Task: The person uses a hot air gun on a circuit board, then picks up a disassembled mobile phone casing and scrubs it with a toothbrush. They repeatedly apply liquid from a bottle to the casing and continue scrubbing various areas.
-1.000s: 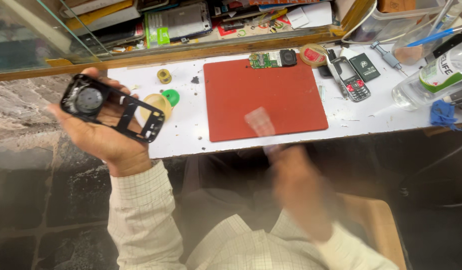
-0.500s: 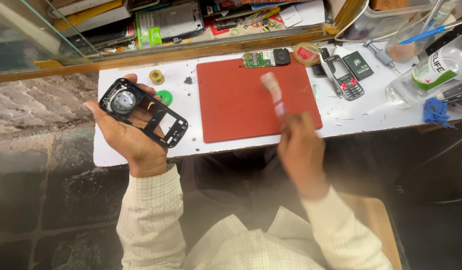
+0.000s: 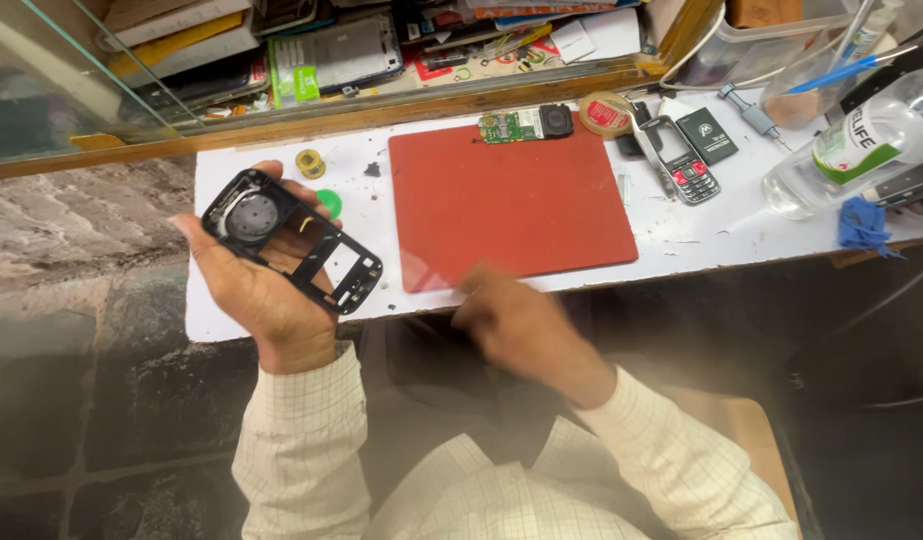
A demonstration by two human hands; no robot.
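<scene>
I have the black phone frame (image 3: 294,243) clamped in my left hand (image 3: 262,290), held above the left end of the white bench (image 3: 682,235). It is stripped bare; its circuit board (image 3: 527,124) lies apart at the far edge of the red mat (image 3: 512,200). My right hand (image 3: 517,325) hangs blurred at the near bench edge, seemingly empty, though I cannot tell. The mat offers open room; clutter crowds the right end.

white workbench (image 3: 702,245), glass pane (image 3: 72,75), stone floor (image 3: 82,400)
</scene>
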